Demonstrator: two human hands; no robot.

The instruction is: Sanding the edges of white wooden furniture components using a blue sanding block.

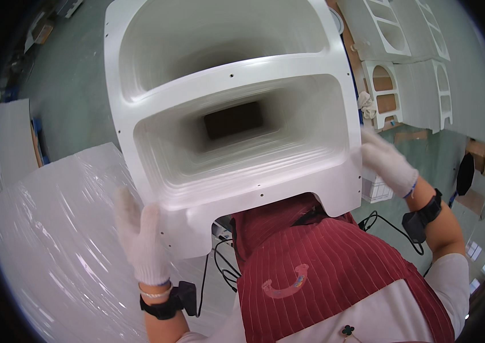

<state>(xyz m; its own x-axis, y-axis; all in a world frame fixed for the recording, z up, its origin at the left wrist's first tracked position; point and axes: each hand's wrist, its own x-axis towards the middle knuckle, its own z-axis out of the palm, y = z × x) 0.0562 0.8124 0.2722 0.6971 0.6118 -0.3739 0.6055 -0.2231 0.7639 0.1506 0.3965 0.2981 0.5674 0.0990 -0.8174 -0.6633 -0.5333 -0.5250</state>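
A large white moulded cabinet (236,76), with deep openings and small screw holes in its front, stands before me against my red striped apron. Its near edge has a wide cut-out. My left hand (142,237), in a white glove, is at the near left corner; thumb and fingers are stretched apart, the thumb against the front face. Beside the right edge is my gloved right hand (388,163), somewhat blurred, fingers extended along the cabinet's side. Neither hand is wrapped round anything. Both wrists carry black strapped devices.
Clear plastic film covers a white surface (65,228) at left. More white cabinets (382,91) stand at far right, with a crumpled cloth (366,105) beside them. Black cables (394,220) hang near my waist. Cardboard pieces (476,154) lie farther right.
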